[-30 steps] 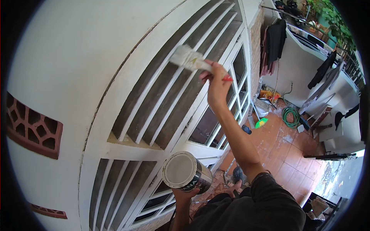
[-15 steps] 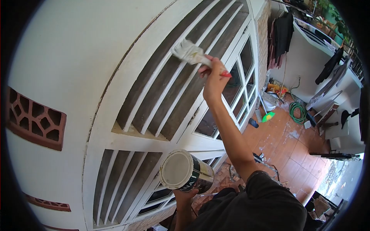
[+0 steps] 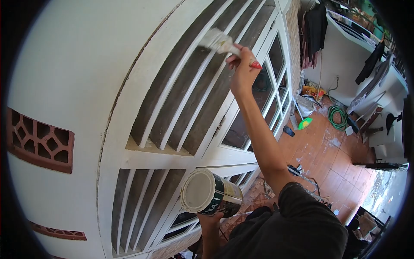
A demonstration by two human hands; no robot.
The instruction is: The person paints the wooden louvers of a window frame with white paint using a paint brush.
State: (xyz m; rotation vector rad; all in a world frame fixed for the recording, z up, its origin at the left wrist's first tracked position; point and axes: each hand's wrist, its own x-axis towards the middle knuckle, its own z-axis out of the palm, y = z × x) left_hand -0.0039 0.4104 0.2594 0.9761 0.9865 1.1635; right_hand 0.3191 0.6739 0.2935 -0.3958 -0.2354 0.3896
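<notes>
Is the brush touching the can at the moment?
Apart. The head view shows the brush in the right hand, far up the picture from the can, with white frame visible between.

Right arm [image 3: 261, 125] raised, reaching well forward, elbow [image 3: 278, 172] slightly bent, right hand [image 3: 243, 64] high, fingers [image 3: 233, 61] curled in a grip, left forearm [image 3: 210, 242] upright, left hand [image 3: 210, 219] much lower, gripping, partly hidden.

The right hand [image 3: 244, 69] holds a wide brush [image 3: 221, 43] by its handle — the bristles are up by the white bars [image 3: 186, 96]. The left hand [image 3: 210, 219] holds a round can [image 3: 224, 194] from below. A green hose [image 3: 331, 117] lies coiled on the orange floor [image 3: 334, 166] — dark clothes [image 3: 317, 26] hang nearby.
</notes>
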